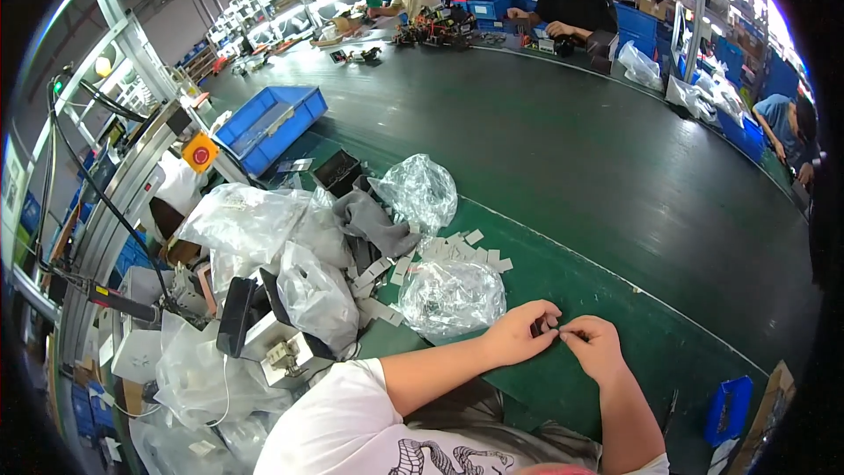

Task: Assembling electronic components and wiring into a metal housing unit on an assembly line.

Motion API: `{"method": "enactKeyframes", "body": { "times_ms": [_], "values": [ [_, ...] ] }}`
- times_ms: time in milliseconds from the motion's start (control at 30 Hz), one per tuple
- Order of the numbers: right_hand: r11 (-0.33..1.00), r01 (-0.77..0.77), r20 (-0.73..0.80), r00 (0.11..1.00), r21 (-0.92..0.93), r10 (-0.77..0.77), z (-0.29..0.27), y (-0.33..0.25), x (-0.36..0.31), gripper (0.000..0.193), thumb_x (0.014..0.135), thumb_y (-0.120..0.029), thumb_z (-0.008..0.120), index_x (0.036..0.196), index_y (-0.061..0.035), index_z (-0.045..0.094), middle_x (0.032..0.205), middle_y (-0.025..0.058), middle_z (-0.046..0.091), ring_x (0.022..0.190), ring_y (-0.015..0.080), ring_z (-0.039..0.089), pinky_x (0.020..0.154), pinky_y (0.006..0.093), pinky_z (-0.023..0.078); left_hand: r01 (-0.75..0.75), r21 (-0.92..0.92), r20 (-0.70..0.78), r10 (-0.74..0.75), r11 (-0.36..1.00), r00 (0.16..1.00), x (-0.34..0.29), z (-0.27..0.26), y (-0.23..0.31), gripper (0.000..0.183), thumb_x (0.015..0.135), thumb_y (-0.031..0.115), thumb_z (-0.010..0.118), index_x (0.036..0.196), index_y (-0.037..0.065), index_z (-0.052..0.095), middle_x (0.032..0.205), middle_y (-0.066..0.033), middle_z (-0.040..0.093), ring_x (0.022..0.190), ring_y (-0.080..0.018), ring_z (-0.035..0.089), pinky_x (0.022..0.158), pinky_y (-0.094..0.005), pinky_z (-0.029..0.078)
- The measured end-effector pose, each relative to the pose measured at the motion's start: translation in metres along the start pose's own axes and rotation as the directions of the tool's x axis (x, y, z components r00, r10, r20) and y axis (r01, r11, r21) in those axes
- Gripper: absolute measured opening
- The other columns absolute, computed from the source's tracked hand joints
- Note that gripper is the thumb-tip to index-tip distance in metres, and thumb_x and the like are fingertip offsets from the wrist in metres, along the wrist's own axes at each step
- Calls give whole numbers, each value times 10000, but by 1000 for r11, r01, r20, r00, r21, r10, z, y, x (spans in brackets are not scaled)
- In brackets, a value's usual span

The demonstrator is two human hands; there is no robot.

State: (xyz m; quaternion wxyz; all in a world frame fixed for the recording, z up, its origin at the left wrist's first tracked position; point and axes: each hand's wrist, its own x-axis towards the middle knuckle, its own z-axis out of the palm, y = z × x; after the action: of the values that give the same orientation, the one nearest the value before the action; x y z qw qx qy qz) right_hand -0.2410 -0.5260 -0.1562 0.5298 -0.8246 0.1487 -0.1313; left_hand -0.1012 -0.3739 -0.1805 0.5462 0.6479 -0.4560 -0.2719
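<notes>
My two hands meet over the green work surface (651, 339), close to my body. In my left hand (519, 334) the fingers curl round a small dark part (537, 327), mostly hidden and too small to name. Thumb and fingertips of my right hand (593, 345) pinch together right beside it; whatever lies between them is too small to make out. A clear plastic bag of shiny contents (453, 297) rests just left of my left hand. Behind that bag, small pale grey flat pieces (457, 249) lie scattered.
Several plastic bags (246, 220), a grey cloth (374, 220) and a black box (338, 172) crowd the left. A blue bin (272, 127) stands farther back, near an orange-yellow box with a red button (201, 153). A dark conveyor belt (527, 123) runs beyond; co-workers sit across it. A small blue tray (728, 409) is at right.
</notes>
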Motion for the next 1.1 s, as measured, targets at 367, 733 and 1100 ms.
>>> {"method": "enactKeyframes", "body": {
  "times_ms": [367, 733, 1100],
  "values": [
    [1000, -10, 25, 1000, 7, 10, -2, 8, -2, 108, 832, -17, 736, 940, -12, 734, 854, 69, 685, 734, 131, 627, 671, 275, 497, -52, 32, 66, 50, 998, 997, 1, 1, 3, 261, 879, 69, 685, 1127, 51, 607, 889, -50, 653, 760, -141, 625, 686, -290, 517],
    [991, -129, 36, 991, 47, 128, 1, 11, -5, 118, 836, -49, 752, 947, -12, 735, 852, 65, 686, 737, 114, 622, 685, 273, 507, -94, 119, 65, 87, 988, 994, -2, 0, 6, 269, 849, 77, 679, 1106, 67, 598, 889, -56, 634, 698, -171, 606, 630, -304, 502],
    [997, -77, 55, 995, -10, 78, 0, 1, 1, 139, 830, -64, 757, 958, -15, 734, 885, 80, 695, 751, 144, 645, 700, 286, 523, -38, 124, 50, 32, 991, 998, 0, -4, 10, 220, 842, 86, 675, 1053, 75, 616, 861, -55, 633, 687, -177, 606, 608, -305, 496]
  ]
}}
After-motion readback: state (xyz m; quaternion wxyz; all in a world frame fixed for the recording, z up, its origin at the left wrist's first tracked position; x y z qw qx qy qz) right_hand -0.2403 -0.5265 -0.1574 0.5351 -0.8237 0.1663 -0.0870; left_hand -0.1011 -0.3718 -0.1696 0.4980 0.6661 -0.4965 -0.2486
